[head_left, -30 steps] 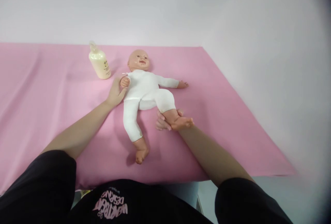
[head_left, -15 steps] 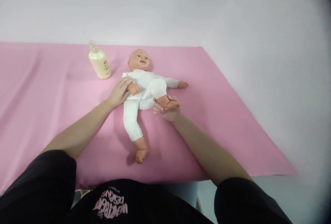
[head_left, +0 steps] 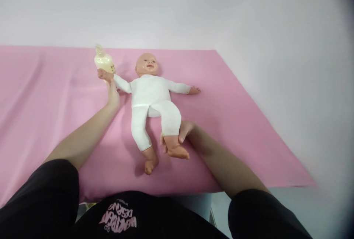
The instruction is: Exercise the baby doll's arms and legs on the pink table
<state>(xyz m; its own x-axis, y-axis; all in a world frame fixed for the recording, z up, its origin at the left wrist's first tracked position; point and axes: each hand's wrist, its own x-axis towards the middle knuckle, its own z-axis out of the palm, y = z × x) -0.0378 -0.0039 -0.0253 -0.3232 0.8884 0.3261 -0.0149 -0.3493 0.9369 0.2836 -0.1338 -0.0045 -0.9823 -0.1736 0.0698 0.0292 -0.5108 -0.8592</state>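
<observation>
A baby doll (head_left: pixel 151 90) with a white cloth body lies on its back, head away from me. Its arm on my left side stretches outward, and my left hand (head_left: pixel 113 93) supports it near the wrist from below, fingers mostly hidden behind the arm. My right hand (head_left: pixel 186 130) wraps around the lower leg nearest it, just above the foot, with fingertips showing on the inner side. The doll's other leg and other arm rest on the pink cloth (head_left: pixel 235 132). A pale yellow pump bottle (head_left: pixel 103 60) stands behind the doll's hand, which partly covers it.
The pink cloth covers the table, with folds at the left and its edge slanting down on the right. A white surface (head_left: pixel 177 10) lies beyond it. My black shirt (head_left: pixel 155 213) is close to the front edge.
The doll's arm has swung from across its belly out to the left with my left hand. Its bent leg has straightened toward me, lowered with my right hand.
</observation>
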